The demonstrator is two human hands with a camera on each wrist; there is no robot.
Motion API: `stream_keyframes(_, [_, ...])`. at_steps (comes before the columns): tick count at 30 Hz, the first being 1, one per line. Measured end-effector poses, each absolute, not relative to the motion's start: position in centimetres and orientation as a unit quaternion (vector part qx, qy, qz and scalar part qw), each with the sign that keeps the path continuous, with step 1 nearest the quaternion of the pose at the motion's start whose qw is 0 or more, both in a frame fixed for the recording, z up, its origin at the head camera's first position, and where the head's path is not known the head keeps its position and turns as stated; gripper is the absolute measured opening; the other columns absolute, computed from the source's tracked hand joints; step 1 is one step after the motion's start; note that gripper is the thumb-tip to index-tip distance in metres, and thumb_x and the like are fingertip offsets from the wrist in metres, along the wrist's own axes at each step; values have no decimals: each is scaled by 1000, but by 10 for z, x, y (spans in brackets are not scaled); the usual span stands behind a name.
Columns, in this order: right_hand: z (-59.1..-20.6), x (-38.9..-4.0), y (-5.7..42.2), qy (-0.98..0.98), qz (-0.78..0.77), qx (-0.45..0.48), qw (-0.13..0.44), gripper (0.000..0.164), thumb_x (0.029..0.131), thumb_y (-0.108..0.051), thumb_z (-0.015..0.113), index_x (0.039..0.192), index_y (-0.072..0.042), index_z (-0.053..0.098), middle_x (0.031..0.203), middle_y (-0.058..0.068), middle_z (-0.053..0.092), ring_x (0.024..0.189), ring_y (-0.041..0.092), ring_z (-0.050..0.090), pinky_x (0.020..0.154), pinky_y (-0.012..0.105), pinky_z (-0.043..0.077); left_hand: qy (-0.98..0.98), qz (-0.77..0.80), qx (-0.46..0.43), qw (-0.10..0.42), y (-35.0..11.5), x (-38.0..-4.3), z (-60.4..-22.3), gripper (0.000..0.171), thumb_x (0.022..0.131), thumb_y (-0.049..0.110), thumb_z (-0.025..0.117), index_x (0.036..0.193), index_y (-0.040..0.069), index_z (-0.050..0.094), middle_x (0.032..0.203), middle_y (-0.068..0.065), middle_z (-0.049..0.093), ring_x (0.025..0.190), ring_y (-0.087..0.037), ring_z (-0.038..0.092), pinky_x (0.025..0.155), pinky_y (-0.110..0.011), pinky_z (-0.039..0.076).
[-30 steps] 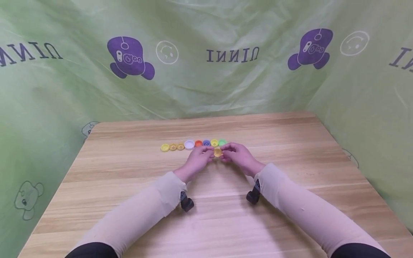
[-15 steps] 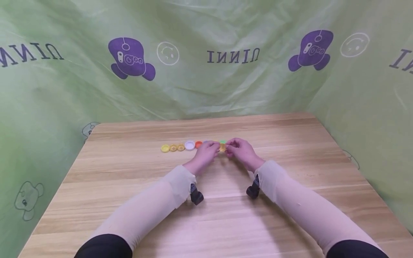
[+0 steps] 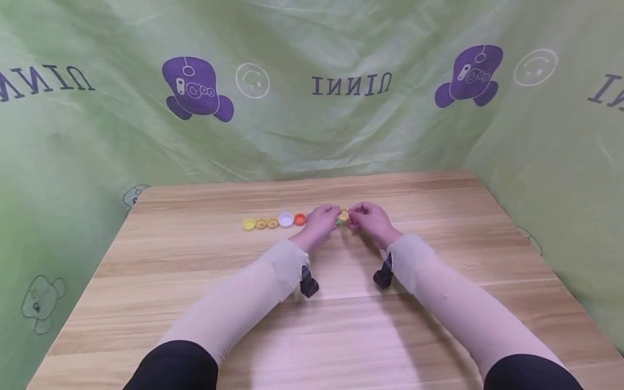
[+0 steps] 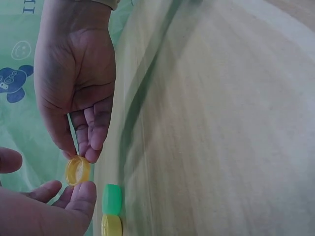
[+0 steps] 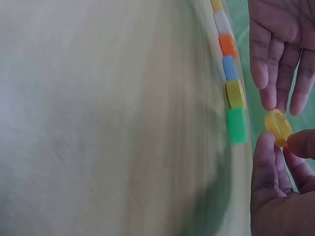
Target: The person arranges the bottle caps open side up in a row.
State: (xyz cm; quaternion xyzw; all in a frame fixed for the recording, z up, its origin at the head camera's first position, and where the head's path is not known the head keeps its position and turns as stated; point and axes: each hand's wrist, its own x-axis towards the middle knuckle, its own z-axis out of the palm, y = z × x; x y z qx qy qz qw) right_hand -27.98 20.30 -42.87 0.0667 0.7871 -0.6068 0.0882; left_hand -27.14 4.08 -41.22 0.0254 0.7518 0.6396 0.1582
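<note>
Off the table, my right hand (image 3: 372, 222) pinches a translucent amber bottle cap (image 5: 278, 128) between thumb and fingers. My left hand (image 3: 319, 225) meets it from the other side with fairly straight fingertips; its thumb stands apart from the cap in the left wrist view. Below lies a row of caps, with the green cap (image 5: 237, 125) at the right end, then a yellow cap (image 5: 235, 94), a blue cap (image 5: 230, 68) and an orange-red cap (image 3: 299, 219). My left hand hides part of this row in the head view.
The row goes on leftward with a white cap (image 3: 286, 219), two amber caps (image 3: 267, 223) and a yellow end cap (image 3: 249, 224). All lie on a wooden table (image 3: 195, 260). A printed green curtain (image 3: 292, 135) surrounds its back and sides.
Both hands have moved away and to the right with the amber cap, from in front of the row to above its right end. The left hand now covers more of the row.
</note>
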Motion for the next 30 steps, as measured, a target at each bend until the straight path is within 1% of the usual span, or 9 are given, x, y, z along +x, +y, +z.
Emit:
stream_keyframes(4, [-428, -285, 211, 781, -614, 72, 85, 27, 104, -2, 54, 127, 13, 56, 117, 24, 64, 95, 23, 66, 88, 30, 58, 743, 650, 25, 159, 50, -279, -412, 45, 108, 21, 48, 143, -7, 52, 144, -19, 56, 132, -32, 54, 110, -38, 47])
stream_keyframes(8, [-427, -290, 217, 769, -628, 84, 83, 29, 105, -3, 53, 129, 14, 54, 120, 23, 62, 95, 20, 65, 90, 29, 58, 723, 672, 23, 159, 58, -284, -412, 40, 108, 18, 48, 138, -7, 53, 142, -20, 55, 132, -32, 54, 110, -38, 47])
stream_keyframes(11, [-429, -293, 220, 761, -636, 98, 89, 31, 106, -4, 51, 130, 14, 54, 116, 19, 62, 91, 17, 65, 89, 29, 58, 715, 680, 24, 161, 61, -287, -413, 37, 108, 18, 47, 135, -6, 53, 142, -22, 54, 132, -33, 54, 109, -39, 47])
stream_keyframes(14, [-431, -296, 220, 753, -642, 110, 99, 32, 107, -6, 50, 132, 14, 53, 111, 17, 64, 85, 14, 65, 84, 26, 59, 712, 683, 22, 163, 63, -290, -417, 36, 108, 19, 45, 134, -6, 52, 141, -23, 54, 131, -35, 54, 109, -41, 48])
stream_keyframes(18, [-436, -301, 218, 748, -642, 128, 110, 34, 107, -8, 50, 133, 13, 54, 105, 15, 65, 80, 12, 65, 76, 21, 59, 714, 678, 14, 176, 63, -292, -422, 37, 109, 21, 43, 135, -5, 51, 135, -25, 55, 124, -36, 56, 104, -44, 50])
stream_keyframes(22, [-439, -304, 218, 758, -627, 138, 116, 35, 108, -10, 50, 134, 13, 54, 106, 15, 63, 81, 13, 63, 73, 19, 58, 720, 666, 17, 196, 63, -292, -423, 38, 110, 23, 41, 135, -4, 50, 132, -26, 54, 117, -37, 56, 98, -45, 52])
stream_keyframes(27, [-439, -306, 219, 773, -609, 133, 121, 36, 108, -10, 50, 134, 14, 54, 108, 16, 62, 80, 11, 62, 72, 18, 57, 727, 655, 17, 203, 66, -293, -423, 38, 110, 24, 42, 134, -3, 51, 131, -25, 54, 115, -34, 57, 93, -43, 54])
stream_keyframes(30, [-439, -306, 219, 787, -592, 123, 121, 36, 107, -10, 50, 133, 14, 55, 106, 15, 63, 78, 10, 61, 71, 17, 57, 731, 650, 11, 209, 68, -292, -423, 36, 109, 24, 43, 133, -2, 52, 129, -24, 55, 107, -32, 59, 88, -40, 55])
